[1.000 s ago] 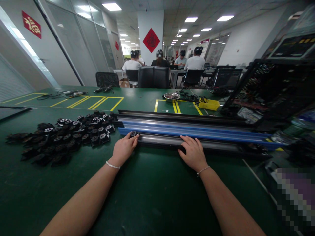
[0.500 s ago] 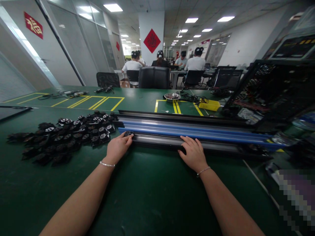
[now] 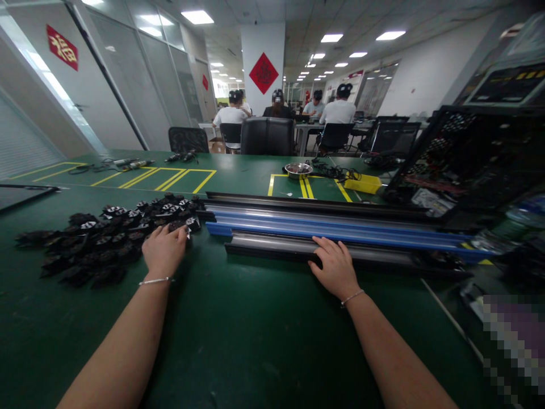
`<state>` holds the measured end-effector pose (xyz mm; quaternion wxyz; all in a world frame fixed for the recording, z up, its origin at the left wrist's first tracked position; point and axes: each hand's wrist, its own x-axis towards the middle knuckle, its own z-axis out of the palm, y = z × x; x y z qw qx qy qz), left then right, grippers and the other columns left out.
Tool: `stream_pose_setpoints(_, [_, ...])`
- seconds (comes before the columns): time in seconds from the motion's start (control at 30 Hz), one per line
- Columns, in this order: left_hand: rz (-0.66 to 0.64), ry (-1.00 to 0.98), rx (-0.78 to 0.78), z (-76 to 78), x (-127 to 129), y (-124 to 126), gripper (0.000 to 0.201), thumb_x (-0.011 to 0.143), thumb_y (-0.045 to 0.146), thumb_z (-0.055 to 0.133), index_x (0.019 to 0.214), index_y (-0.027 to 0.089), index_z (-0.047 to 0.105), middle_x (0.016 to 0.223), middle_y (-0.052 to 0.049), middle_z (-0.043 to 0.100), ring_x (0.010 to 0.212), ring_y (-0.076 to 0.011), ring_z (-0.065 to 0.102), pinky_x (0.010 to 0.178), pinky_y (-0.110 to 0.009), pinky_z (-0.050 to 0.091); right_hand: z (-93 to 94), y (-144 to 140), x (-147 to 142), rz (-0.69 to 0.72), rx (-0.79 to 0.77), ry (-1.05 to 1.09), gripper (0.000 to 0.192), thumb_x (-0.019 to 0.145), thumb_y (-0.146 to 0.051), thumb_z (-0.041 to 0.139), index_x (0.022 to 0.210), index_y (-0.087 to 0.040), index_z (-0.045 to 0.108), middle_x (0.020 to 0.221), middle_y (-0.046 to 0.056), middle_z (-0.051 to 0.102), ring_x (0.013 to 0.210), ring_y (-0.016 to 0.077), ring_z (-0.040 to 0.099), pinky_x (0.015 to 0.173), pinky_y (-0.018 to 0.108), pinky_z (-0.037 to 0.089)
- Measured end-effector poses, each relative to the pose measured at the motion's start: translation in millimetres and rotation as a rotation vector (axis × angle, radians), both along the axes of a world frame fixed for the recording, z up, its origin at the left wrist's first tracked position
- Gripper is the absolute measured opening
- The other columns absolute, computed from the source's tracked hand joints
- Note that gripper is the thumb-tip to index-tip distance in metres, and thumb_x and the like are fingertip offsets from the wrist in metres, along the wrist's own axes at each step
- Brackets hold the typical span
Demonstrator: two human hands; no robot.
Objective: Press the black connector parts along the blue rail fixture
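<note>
While the right hand point(image 3: 335, 266) is laid flat on the grey rail point(image 3: 276, 243), the pile of black end caps point(image 3: 106, 238) is touched by the curled left hand point(image 3: 164, 250); a grasp cannot be confirmed.

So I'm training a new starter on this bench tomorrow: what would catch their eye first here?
Probably the long stack of blue and grey rails lying across the green table, with the right hand pressed on the nearest one. Next, the big pile of small black parts at the left, where the left hand rests on its near edge.
</note>
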<state>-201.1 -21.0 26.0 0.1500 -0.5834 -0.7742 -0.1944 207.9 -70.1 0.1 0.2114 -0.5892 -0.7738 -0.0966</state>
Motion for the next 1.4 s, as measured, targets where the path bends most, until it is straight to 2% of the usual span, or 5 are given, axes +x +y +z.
stream_pose_setpoints(0.27, [0.079,-0.189,-0.059,-6.7,-14.0,2.4,0.048,0.093,0.041,0.027,0.123,0.025,0.060,0.139,-0.013,0.046,0.131,-0.0418,0.030,0.098,-0.059,0.032,2.5,-0.5,-1.3,-0.011,-0.016,-0.006,0.015,0.080,-0.031,0.050,0.082,-0.022,0.061,0.133,0.004,0.053,0.124,0.0249,0.045,0.105,0.051,0.027])
stream_pose_setpoints(0.43, [0.006,-0.106,0.108,-6.4,14.4,2.1,0.044,0.090,0.040,0.039,0.124,0.021,0.059,0.148,-0.012,0.032,0.135,-0.0463,0.015,0.100,-0.063,0.027,1.5,0.0,0.5,-0.008,-0.001,0.001,0.015,0.080,-0.031,0.050,0.083,-0.022,0.062,0.132,0.005,0.053,0.124,0.0250,0.045,0.105,0.051,0.027])
stream_pose_setpoints(0.73, [-0.835,0.115,0.081,-10.1,158.6,-31.7,0.044,0.088,0.028,0.048,0.131,0.028,0.049,0.149,-0.005,0.032,0.140,-0.0282,0.019,0.111,-0.050,0.023,2.5,2.3,5.6,-0.005,0.088,0.111,0.025,0.082,-0.035,0.047,0.095,-0.022,0.063,0.123,0.007,0.059,0.118,0.0236,0.049,0.101,0.044,0.033])
stream_pose_setpoints(1.07, [-0.932,0.141,-0.050,-24.2,166.4,-35.9,0.051,0.088,0.033,0.049,0.138,0.027,0.039,0.145,-0.007,0.039,0.136,-0.0267,0.030,0.110,-0.048,0.026,-16.2,0.5,157.5,-1.008,0.600,0.455,0.059,0.070,-0.038,0.055,0.117,-0.003,0.053,0.113,0.031,0.055,0.108,0.0416,0.047,0.086,0.054,0.033])
stream_pose_setpoints(1.4, [-0.942,0.123,-0.060,-23.6,167.1,-35.2,0.048,0.089,0.031,0.045,0.137,0.027,0.040,0.142,-0.006,0.043,0.133,-0.0255,0.033,0.110,-0.047,0.026,-37.4,7.1,188.6,-1.064,0.558,0.520,0.047,0.063,-0.030,0.057,0.104,-0.009,0.063,0.097,0.026,0.056,0.100,0.0394,0.045,0.081,0.052,0.028])
